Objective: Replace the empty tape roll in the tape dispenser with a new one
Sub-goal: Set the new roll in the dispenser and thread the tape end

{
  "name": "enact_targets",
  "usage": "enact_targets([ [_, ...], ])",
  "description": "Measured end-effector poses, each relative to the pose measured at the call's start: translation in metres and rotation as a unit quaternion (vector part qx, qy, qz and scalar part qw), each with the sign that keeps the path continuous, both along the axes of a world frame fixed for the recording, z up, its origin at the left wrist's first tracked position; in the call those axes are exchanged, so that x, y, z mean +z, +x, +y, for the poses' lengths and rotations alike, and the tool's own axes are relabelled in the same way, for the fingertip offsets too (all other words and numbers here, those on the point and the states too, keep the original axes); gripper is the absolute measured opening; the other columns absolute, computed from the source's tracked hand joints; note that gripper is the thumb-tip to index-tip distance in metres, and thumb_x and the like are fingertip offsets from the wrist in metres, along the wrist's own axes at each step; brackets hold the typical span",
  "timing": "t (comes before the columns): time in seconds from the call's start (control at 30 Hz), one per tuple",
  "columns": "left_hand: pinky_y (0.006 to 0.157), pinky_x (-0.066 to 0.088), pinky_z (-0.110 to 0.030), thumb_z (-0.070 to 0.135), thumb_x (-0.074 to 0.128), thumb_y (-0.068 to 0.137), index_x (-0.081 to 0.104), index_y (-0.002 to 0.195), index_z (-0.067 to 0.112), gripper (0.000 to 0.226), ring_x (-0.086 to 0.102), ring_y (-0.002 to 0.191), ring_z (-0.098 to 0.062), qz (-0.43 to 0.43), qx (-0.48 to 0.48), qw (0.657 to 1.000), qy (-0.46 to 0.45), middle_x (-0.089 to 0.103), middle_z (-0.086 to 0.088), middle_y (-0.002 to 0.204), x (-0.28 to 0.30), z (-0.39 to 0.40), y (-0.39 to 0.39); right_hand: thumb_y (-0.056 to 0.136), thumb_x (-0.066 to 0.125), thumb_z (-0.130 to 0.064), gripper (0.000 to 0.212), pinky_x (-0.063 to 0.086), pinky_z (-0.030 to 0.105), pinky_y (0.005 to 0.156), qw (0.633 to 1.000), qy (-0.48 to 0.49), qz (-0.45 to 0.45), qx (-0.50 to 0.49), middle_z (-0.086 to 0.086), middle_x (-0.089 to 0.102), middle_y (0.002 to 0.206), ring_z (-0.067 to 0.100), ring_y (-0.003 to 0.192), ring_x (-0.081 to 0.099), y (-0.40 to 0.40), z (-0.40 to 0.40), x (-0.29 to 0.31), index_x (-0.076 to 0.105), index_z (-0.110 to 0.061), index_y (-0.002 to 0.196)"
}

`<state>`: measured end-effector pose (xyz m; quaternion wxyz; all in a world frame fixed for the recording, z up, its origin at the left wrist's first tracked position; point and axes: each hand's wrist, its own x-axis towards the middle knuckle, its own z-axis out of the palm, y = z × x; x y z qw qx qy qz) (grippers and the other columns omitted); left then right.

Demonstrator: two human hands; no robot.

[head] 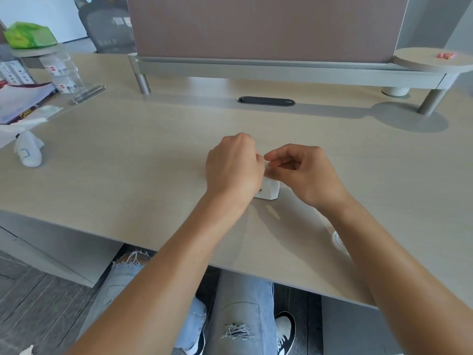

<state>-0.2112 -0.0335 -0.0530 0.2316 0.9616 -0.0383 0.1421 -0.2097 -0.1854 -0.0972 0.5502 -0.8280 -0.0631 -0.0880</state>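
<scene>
Fingers of the left hand (pixel 234 170) are curled tight over the white tape dispenser (pixel 268 189), gripping it on the desk (pixel 128 155); the right hand (pixel 302 172) pinches thumb and forefinger narrow at the dispenser's top, what they hold unclear; a white ring (pixel 337 240) lies beside the right forearm.

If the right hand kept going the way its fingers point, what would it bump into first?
The right hand points left, toward the left hand, so it would most likely bump that first, just above the white tape dispenser. They look almost touching already, though depth is hard to judge.
</scene>
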Motion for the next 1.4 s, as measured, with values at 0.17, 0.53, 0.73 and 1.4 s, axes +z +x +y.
enact_targets([
  [0.17,0.085,0.051,-0.041,0.014,0.052,0.097,0.069,0.1,0.008,0.019,0.067,0.093,-0.037,0.031,-0.021,0.999,-0.007,0.073,-0.009,0.101,0.006,0.009,0.007,0.081,0.088,-0.017,0.025,0.048,0.011,0.069,0.998,-0.061,-0.024,-0.02,-0.006,0.069,0.087,0.005,0.073,0.064,-0.002,0.008,0.0,0.078,-0.02,0.104],
  [0.53,0.075,0.061,-0.044,0.014,0.059,0.084,0.06,0.111,0.025,0.028,0.071,0.092,-0.033,0.115,-0.072,0.974,-0.179,0.076,-0.005,0.102,0.007,0.033,0.02,0.078,0.088,-0.025,0.036,0.054,0.029,0.076,0.977,-0.202,-0.027,-0.066,-0.002,0.07,0.094,0.018,0.081,0.068,-0.007,0.026,0.018,0.075,-0.021,0.111],
  [0.73,0.091,0.058,-0.046,0.02,0.071,0.082,0.066,0.107,0.025,0.026,0.073,0.095,-0.026,0.122,-0.082,0.967,-0.208,0.077,0.002,0.089,0.003,0.036,0.025,0.076,0.088,-0.031,0.046,0.056,0.036,0.077,0.962,-0.258,-0.023,-0.081,-0.003,0.066,0.098,0.016,0.081,0.067,-0.009,0.037,0.021,0.073,-0.022,0.118],
  [1.4,0.082,0.063,-0.057,0.014,0.053,0.075,0.062,0.087,0.025,0.018,0.075,0.09,-0.037,0.139,-0.022,0.88,-0.454,0.071,-0.006,0.083,-0.022,0.075,0.033,0.076,0.086,-0.048,0.057,0.046,0.032,0.081,0.926,-0.353,0.06,-0.119,-0.007,0.059,0.111,0.017,0.103,0.06,-0.014,0.049,0.03,0.069,-0.028,0.126],
])
